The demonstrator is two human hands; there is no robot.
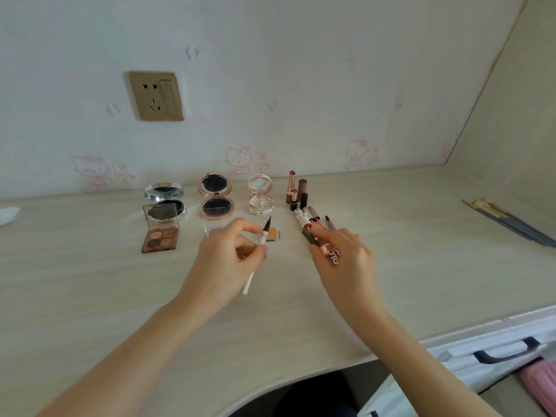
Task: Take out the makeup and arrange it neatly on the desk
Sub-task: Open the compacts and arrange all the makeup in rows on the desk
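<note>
Pinching a white eyeliner pen (255,260), the left hand (224,260) — right hand (346,257) grips a pink tube (326,251).

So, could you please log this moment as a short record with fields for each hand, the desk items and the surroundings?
left hand: left hand holds a white liner pen, uncapped, dark tip up
right hand: right hand grips a pink pen cap
back row: three open compacts near the wall
front left: eyeshadow palette, lid open
right group: upright lipsticks, thin tubes lying just in front of them
far right: brushes lying on the desk
wall: power socket
</note>
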